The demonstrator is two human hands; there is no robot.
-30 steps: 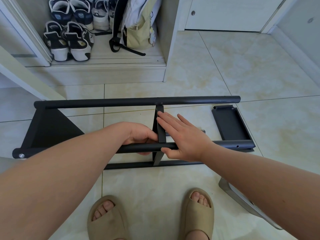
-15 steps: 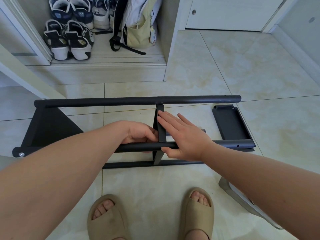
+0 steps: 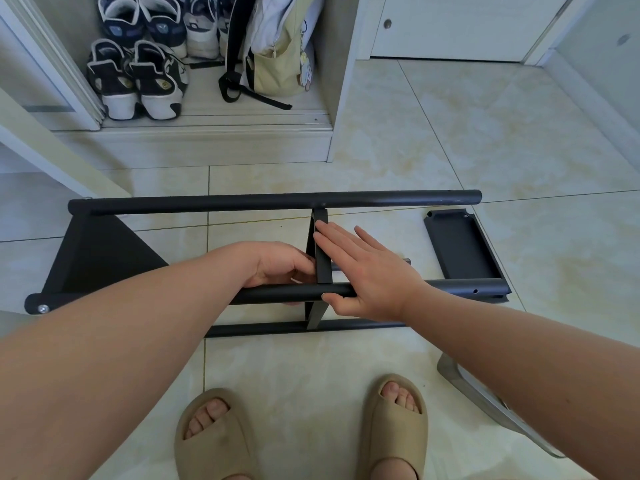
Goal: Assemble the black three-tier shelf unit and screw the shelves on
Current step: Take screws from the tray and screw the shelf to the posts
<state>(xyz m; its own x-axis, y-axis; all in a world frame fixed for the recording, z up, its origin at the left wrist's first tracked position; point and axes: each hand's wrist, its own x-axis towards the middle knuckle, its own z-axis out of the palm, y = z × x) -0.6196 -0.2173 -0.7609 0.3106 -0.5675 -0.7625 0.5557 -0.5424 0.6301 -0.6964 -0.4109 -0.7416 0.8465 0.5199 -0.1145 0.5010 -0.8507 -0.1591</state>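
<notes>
Head: three poles (image 3: 273, 201), three shelves (image 3: 100, 258); left hand (image 3: 280, 265) grips near pole (image 3: 277, 294), right hand (image 3: 374, 275) flat on middle shelf (image 3: 322, 259).

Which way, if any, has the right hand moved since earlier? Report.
No. The right hand stays flat on the middle shelf, fingertips equally near the far pole.

left hand (image 3: 277, 268): fingertips hidden behind middle shelf (image 3: 322, 258); cannot tell if they hold anything
near tube (image 3: 284, 294): left stretch covered by left forearm (image 3: 121, 341)
low tube (image 3: 263, 330): both ends under the forearms
left shelf (image 3: 104, 251): near corner behind left forearm
loose shelf (image 3: 460, 247): near end behind near tube
short rod (image 3: 406, 261): only its tip shows past right hand (image 3: 374, 282)
grey object (image 3: 450, 370): mostly under right forearm (image 3: 519, 351); kind unclear
sandals (image 3: 394, 431): heels cut by bottom edge
sneakers (image 3: 138, 81): far row cut by top edge
bag (image 3: 277, 57): top cut off
</notes>
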